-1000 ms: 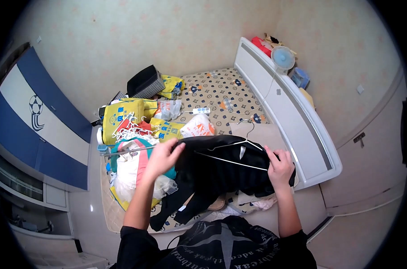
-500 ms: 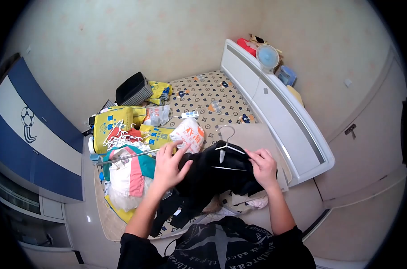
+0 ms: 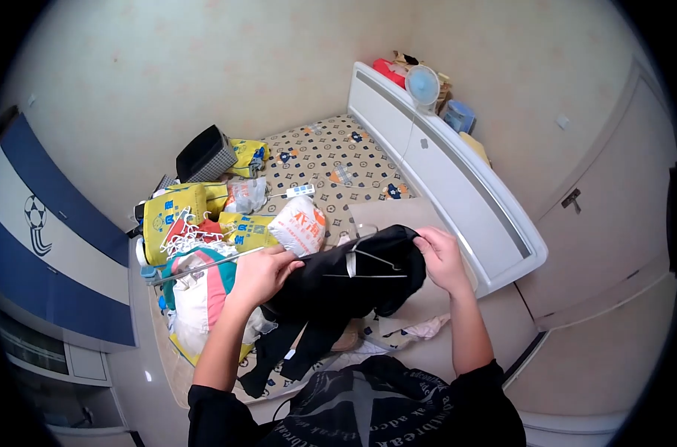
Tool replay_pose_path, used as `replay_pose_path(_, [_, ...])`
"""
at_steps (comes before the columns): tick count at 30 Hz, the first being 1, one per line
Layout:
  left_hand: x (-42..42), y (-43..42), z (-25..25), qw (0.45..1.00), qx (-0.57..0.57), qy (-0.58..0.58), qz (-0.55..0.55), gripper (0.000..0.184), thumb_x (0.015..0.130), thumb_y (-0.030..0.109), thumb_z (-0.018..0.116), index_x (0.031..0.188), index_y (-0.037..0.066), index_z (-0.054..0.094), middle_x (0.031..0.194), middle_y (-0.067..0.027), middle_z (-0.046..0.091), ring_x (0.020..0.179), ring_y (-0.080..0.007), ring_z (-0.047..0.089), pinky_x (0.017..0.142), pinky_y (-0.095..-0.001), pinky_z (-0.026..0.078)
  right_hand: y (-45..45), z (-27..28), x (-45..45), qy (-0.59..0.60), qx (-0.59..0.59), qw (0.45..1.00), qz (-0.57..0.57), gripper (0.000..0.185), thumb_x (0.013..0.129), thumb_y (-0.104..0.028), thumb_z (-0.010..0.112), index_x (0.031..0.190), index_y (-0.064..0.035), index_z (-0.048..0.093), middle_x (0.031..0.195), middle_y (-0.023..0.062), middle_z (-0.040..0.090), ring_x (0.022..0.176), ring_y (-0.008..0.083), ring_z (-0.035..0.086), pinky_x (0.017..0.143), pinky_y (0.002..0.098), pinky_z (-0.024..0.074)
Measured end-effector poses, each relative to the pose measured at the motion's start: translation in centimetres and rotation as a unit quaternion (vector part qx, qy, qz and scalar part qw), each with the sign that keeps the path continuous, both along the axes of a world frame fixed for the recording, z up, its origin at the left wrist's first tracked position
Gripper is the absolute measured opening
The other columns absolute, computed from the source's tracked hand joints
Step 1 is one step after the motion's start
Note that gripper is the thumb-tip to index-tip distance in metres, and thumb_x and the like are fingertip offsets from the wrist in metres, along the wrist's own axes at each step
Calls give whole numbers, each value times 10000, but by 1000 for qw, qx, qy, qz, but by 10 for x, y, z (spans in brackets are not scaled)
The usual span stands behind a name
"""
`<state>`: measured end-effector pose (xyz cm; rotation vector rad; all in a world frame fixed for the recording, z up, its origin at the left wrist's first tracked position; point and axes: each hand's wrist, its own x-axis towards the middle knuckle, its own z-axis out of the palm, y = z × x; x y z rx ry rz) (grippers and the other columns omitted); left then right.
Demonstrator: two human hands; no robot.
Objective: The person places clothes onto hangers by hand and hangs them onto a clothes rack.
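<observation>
Between my hands a black garment (image 3: 308, 289) is held up over the bed, its sleeves or legs trailing toward the front edge. My left hand (image 3: 262, 276) is closed on the garment's left edge, and my right hand (image 3: 441, 258) pinches its upper right corner. Inside the opening sits a wire clothes hanger (image 3: 364, 276), its hook partly hidden by black cloth. A thin metal rod (image 3: 197, 270) runs out leftward behind my left hand. Beneath it lies a white, pink and teal garment (image 3: 217, 280).
White hangers (image 3: 191, 237) lie heaped beside a yellow bag (image 3: 171, 216). Farther back are a white plastic bag (image 3: 299, 226), a power strip (image 3: 300, 191) and a dark fabric bin (image 3: 206, 153). The bed's white headboard (image 3: 457, 167) rises on the right, with a small fan (image 3: 422, 86) on top.
My left hand was spread above the cloth and has now closed on the garment's left side. The garment is pulled wider, and its right corner is raised over the hanger's end.
</observation>
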<state>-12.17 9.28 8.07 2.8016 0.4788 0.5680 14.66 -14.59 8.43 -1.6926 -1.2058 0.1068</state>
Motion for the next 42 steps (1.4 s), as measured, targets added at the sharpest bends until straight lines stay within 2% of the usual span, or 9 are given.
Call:
replay_pose_path(4, [-4,-3,11,998,4,-39,42,171,873,265,710,852,96,700,748,-84,605,703,-319,637,591,-404,494,9,-22,-2,79,23,995,60,251,895,-127,691,1127,-35,665,838,92,643,775,231,624,733,318,502])
replay_pose_path(9, [-18,6,24,996,-38,-44,69,188,891,278,692,899,91,712,768,-96,618,714,-330,637,607,-410,488,15,-67,-24,-172,-64,981,-67,910,691,-275,874,1480,-160,437,1201,120,489,1111,322,512,976,424,435])
replay_pose_path(16, [-31,17,32,975,-191,-108,47,161,909,110,680,1002,-20,661,821,-183,645,745,-320,630,707,-345,497,25,-114,2,-97,32,966,-236,850,680,-15,768,1451,-125,426,1264,154,494,1154,367,503,1017,437,418])
replay_pose_path(17, [-32,20,29,971,-202,-121,42,166,915,110,675,1014,-23,659,820,-175,648,742,-302,628,713,-338,498,26,-113,6,-135,67,956,-251,655,703,49,671,1336,-65,546,1134,148,578,1044,367,563,952,399,468])
replay_pose_path(21, [-42,35,16,963,-227,-139,43,179,929,104,665,1042,-35,650,826,-144,656,753,-255,624,736,-320,499,18,-116,39,58,67,993,-76,343,813,99,460,1080,50,669,848,125,663,799,226,658,761,305,526])
replay_pose_path(24, [-53,48,15,969,-220,-106,45,179,934,96,657,1050,-41,648,843,-132,660,781,-244,630,754,-315,500,14,-114,51,198,80,976,-47,198,995,-47,507,1049,39,677,940,50,692,865,119,620,799,272,491])
replay_pose_path(25, [-55,48,19,972,-212,-97,36,177,933,99,658,1052,-33,655,857,-136,663,795,-255,638,759,-317,500,10,-107,54,219,89,971,-34,318,929,68,433,1128,51,680,1035,79,716,939,130,639,841,284,513])
replay_pose_path(33, [-64,36,40,992,11,-21,126,150,897,188,676,995,86,727,842,-103,656,774,-338,657,660,-415,507,-5,-31,70,93,30,993,-60,122,912,-30,653,993,29,721,961,114,723,908,175,667,825,293,510])
replay_pose_path(42, [-41,22,17,965,12,-124,231,163,923,190,665,1027,74,714,887,-113,669,761,-347,656,645,-393,506,-29,-40,-17,43,41,996,-64,187,870,11,667,1049,26,717,944,160,744,864,203,724,796,306,557])
